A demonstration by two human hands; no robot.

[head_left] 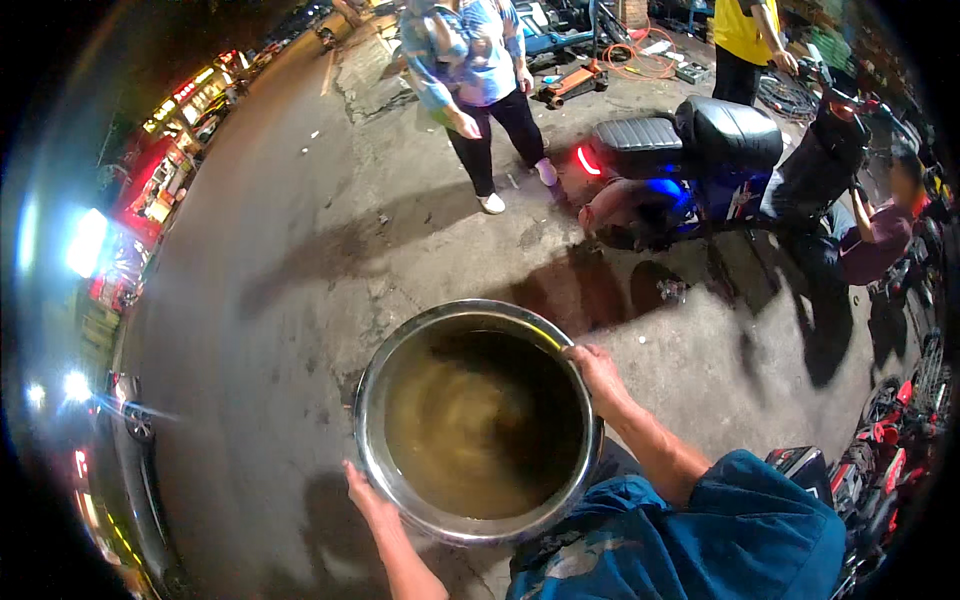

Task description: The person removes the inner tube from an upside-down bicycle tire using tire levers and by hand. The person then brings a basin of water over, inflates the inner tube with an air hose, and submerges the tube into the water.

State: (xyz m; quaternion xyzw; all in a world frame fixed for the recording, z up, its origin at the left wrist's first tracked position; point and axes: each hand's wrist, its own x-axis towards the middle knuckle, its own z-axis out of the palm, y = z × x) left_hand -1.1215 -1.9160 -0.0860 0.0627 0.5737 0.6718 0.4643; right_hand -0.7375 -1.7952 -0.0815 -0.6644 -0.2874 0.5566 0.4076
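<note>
Between my hands is a wide, round metal basin (370, 440) with a shiny rolled rim. Murky brownish water (470, 430) fills part of it, its surface blurred. My right hand (598, 378) grips the rim at the upper right, fingers curled over the edge. On the lower left side, my left hand (370, 497) supports the basin; most of its fingers are hidden beneath or behind the wall. The basin is held above the concrete ground, in front of my blue clothing (690, 540).
A scooter (725, 135) with a glowing red tail light stands ahead right. A person in a patterned top (480, 60) faces me; another in yellow (740, 30) stands behind the scooter, and one (880, 235) crouches beside it. Parked two-wheelers (880, 450) line the right; a road (200, 330) runs left.
</note>
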